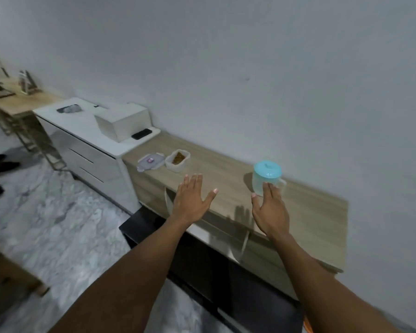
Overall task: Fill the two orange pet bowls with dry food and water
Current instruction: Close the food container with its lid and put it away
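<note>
You hold your left hand (pixel 192 200) and right hand (pixel 269 210) released, fingers straight, grasping nothing, over the surface (pixel 310 212): the lidded water jug (pixel 265 176) stands at the right fingertips, the opened food tub (pixel 177 160) just beyond the left, seemingly staged for pickup; no orange bowls in view.
</note>
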